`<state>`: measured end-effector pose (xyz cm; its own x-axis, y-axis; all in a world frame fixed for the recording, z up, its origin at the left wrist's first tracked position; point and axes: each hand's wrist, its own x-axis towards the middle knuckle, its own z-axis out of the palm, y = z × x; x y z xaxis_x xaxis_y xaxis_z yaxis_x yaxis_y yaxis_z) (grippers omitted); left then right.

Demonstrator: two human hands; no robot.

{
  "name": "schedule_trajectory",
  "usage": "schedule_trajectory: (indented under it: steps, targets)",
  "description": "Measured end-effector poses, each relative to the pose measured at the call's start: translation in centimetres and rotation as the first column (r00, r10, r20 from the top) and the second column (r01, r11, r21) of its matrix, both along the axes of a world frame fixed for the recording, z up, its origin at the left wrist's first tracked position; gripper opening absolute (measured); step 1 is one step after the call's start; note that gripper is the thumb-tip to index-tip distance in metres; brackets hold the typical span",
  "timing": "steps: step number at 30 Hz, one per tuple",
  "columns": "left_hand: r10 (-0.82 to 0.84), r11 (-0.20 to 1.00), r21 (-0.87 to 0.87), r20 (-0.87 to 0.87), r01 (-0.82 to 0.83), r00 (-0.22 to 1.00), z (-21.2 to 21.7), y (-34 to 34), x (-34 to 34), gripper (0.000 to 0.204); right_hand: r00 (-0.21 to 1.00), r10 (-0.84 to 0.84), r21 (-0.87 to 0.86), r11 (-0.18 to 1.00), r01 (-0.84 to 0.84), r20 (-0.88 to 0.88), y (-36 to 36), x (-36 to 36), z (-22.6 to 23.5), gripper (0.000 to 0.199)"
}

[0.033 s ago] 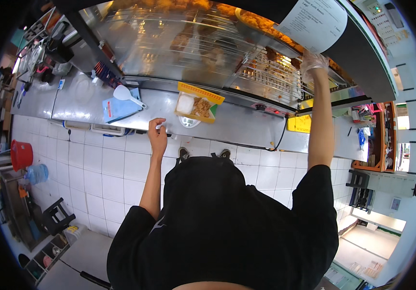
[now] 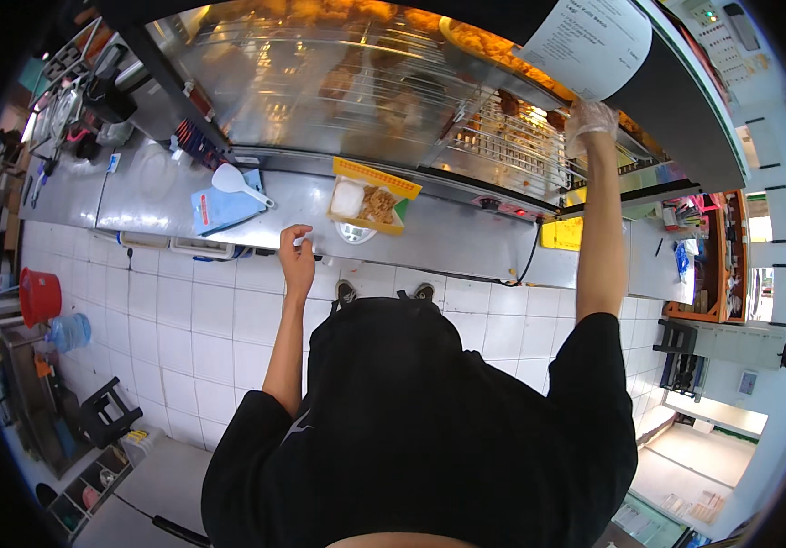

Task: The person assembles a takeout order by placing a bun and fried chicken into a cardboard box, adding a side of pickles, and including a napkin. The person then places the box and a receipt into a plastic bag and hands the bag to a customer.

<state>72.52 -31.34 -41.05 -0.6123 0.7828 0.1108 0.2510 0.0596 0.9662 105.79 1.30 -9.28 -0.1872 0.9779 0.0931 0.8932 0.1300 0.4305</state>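
My left hand [image 2: 297, 256] hangs bare near the counter's front edge, its fingers loosely bent and apart, with nothing in them. At the right end of the heated display case [image 2: 320, 100], my right hand [image 2: 591, 126] wears a clear plastic glove and reaches up into the case; its fingertips are hidden. A yellow food box [image 2: 377, 173] sits with its lid up on a small white scale [image 2: 356, 233]. White rice [image 2: 348, 197] fills the box's left side, and brown crumbly food [image 2: 377, 205] lies beside it.
On the steel counter [image 2: 302, 196], a white rice paddle [image 2: 241, 184] lies on a blue packet [image 2: 220, 212]. A yellow item [image 2: 562, 234] and a black cable [image 2: 530, 254] are to the right. Fried food [image 2: 480, 41] lines the case's top. A paper sheet [image 2: 586, 46] hangs above my right hand.
Very little differs. The whole view has shifted slightly; both hands stay in about the same places.
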Motion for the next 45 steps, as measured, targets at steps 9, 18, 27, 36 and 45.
schedule_trajectory:
  steps: [9, 18, 27, 36, 45]
  targets:
    - [-0.058, 0.998, -0.015, 0.022, 0.059, 0.998, 0.2, 2.8, 0.2, 0.027, 0.841, 0.473, 0.759, 0.640, -0.124, -0.262, -3.4, 2.1, -3.7, 0.018]
    - [-0.033, 0.999, -0.024, 0.058, 0.034, 0.998, -1.1, 2.4, -0.6, 0.028, 0.011, 0.370, 0.362, 0.914, -0.182, -0.929, -17.1, -8.2, -22.1, 0.019]
    - [-0.113, 0.993, 0.020, -0.057, 0.115, 0.992, 1.6, 4.1, -0.3, 0.028, 0.328, 0.517, 0.280, 0.782, -0.557, -0.791, -18.1, -14.5, -25.2, 0.015]
    - [-0.224, 0.971, 0.072, -0.062, 0.228, 0.973, 4.8, 4.5, 5.0, 0.025, -0.351, -0.677, -0.455, 0.712, -0.535, -0.647, -21.7, 8.9, -28.1, 0.059]
    - [-0.211, 0.916, 0.302, -0.202, 0.265, 0.957, 12.9, 13.2, 12.9, 0.038, -0.437, -0.888, -0.800, 0.365, -0.476, -0.145, -30.5, 28.9, -21.8, 0.059]
